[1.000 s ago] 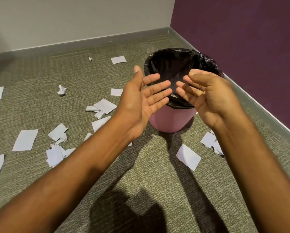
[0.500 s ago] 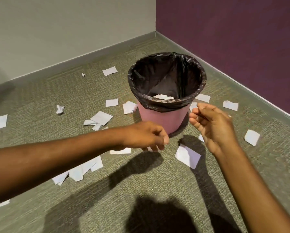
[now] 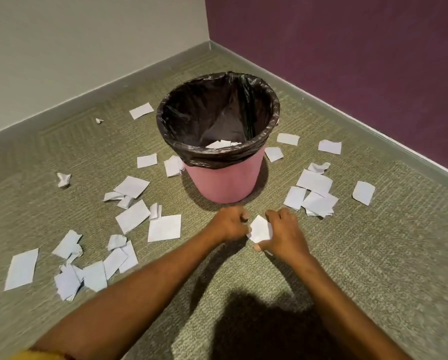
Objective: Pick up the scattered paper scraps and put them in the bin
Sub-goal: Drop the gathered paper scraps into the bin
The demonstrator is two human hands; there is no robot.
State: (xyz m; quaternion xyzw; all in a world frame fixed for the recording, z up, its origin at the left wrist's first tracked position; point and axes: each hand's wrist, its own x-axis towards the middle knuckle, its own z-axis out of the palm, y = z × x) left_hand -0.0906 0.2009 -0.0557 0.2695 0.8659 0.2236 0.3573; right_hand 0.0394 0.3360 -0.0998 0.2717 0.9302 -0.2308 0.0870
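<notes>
A pink bin [image 3: 222, 180] with a black liner [image 3: 243, 154] stands on the carpet near the corner, with a few white scraps [image 3: 221, 144] lying at its bottom. Just in front of it, low at the floor, my right hand [image 3: 286, 236] is closed on a white paper scrap [image 3: 259, 228], thumb under it and fingers over it. My left hand [image 3: 230, 223] is curled into a fist and touches the scrap's left edge. Several more scraps lie on the left [image 3: 164, 227] and in a pile on the right [image 3: 315, 193].
Green carpet [image 3: 373, 268] meets a grey wall at the back and a purple wall [image 3: 347, 61] on the right. Crumpled bits [image 3: 63, 179] lie further left. Loose sheets [image 3: 363, 192] lie between the bin and the purple wall. My shadow falls on the floor below my arms.
Both hands dropped from above the bin's rim to the floor in front of it. My right hand closed on the white scrap that lay there, and my left hand came in beside it.
</notes>
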